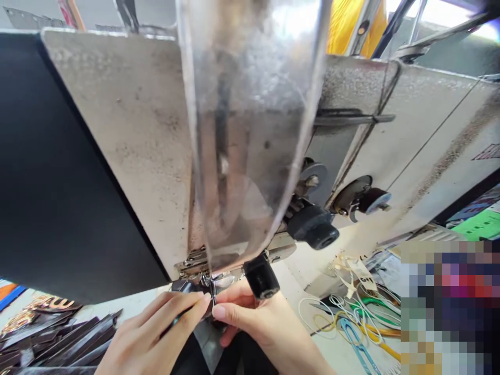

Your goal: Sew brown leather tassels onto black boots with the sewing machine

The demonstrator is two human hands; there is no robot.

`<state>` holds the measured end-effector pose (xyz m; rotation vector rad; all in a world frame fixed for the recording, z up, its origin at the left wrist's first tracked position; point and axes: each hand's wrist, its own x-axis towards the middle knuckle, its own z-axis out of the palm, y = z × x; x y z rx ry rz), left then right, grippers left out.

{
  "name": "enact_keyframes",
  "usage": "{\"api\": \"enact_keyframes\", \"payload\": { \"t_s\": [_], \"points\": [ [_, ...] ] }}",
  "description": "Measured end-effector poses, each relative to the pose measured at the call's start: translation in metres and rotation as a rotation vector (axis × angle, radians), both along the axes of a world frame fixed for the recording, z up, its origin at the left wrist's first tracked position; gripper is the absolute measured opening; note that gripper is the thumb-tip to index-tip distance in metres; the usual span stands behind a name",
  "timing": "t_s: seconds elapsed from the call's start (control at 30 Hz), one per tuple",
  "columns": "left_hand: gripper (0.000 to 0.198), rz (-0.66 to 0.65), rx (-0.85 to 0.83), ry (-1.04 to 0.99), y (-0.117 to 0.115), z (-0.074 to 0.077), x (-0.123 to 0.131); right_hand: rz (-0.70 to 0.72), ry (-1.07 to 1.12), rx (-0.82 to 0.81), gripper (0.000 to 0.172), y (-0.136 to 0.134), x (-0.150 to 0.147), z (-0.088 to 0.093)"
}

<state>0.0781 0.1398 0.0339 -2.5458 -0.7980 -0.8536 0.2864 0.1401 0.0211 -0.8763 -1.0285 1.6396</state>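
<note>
Both hands meet at the needle area of a sewing machine (128, 120), low in the middle of the head view. My left hand (162, 325) comes from the lower left, its fingers pressed together near a small dark piece. From the right, my right hand (250, 315) reaches in with thumb and forefinger pinched close to the needle. What lies between the fingertips is too small to make out. A clear plastic shield (253, 156) hangs above the hands, and a black knob (261, 277) partly covers my right hand.
Dark strips (66, 344) are piled at the lower left beside gold-coloured pieces (23, 317). At the right lie tangled white and green cords (363, 317) and blue scissors-like handles (353, 341). Tension dials (312, 224) project from the machine.
</note>
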Motion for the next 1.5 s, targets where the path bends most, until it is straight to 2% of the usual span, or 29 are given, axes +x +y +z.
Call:
{"api": "enact_keyframes", "payload": {
  "t_s": [0.17, 0.23, 0.3, 0.37, 0.47, 0.63, 0.77, 0.93, 1.1, 1.2, 1.3, 1.4, 1.5],
  "points": [
    [0.028, -0.070, -0.038, -0.117, 0.007, 0.008, 0.004, -0.082, 0.080, 0.037, 0.043, -0.006, -0.004, -0.008],
    [0.021, -0.063, -0.084, -0.141, 0.008, 0.008, 0.006, -0.092, 0.075, 0.060, 0.043, -0.006, -0.007, -0.012],
    [0.014, -0.003, -0.153, -0.191, 0.009, 0.004, 0.007, -0.123, 0.020, 0.114, 0.036, -0.007, -0.009, -0.016],
    [0.013, 0.076, -0.213, -0.241, 0.008, -0.001, 0.009, -0.164, -0.068, 0.209, 0.023, -0.008, -0.008, -0.018],
    [0.013, 0.163, -0.197, -0.275, 0.006, -0.006, 0.013, -0.199, -0.143, 0.315, 0.009, -0.010, -0.004, -0.017],
    [0.022, 0.149, 0.000, -0.323, 0.004, -0.001, 0.021, -0.184, -0.163, 0.325, 0.012, -0.008, 0.000, -0.013],
    [0.017, 0.118, -0.078, -0.332, 0.008, 0.000, 0.020, -0.150, -0.158, 0.364, 0.012, -0.005, 0.002, -0.011],
    [0.009, 0.092, -0.158, -0.340, 0.011, -0.002, 0.015, 0.038, -0.114, 0.223, 0.031, 0.006, 0.005, -0.006],
    [0.009, 0.102, -0.196, -0.295, 0.012, -0.009, 0.009, 0.005, -0.163, 0.220, 0.033, 0.011, 0.003, -0.006],
    [0.007, 0.118, -0.093, -0.312, 0.011, -0.010, 0.011, -0.143, -0.210, 0.344, 0.026, 0.009, -0.001, -0.010],
    [0.015, 0.118, 0.029, -0.323, 0.009, -0.006, 0.015, -0.302, -0.331, 0.598, 0.017, 0.008, -0.002, -0.017],
    [0.021, 0.142, 0.060, -0.247, 0.008, -0.001, 0.016, -0.367, -0.502, 0.846, 0.022, 0.006, 0.000, -0.021],
    [0.017, 0.166, 0.002, -0.196, 0.008, 0.000, 0.017, -0.424, -0.616, 1.017, 0.029, 0.004, 0.001, -0.020]
  ]
}}
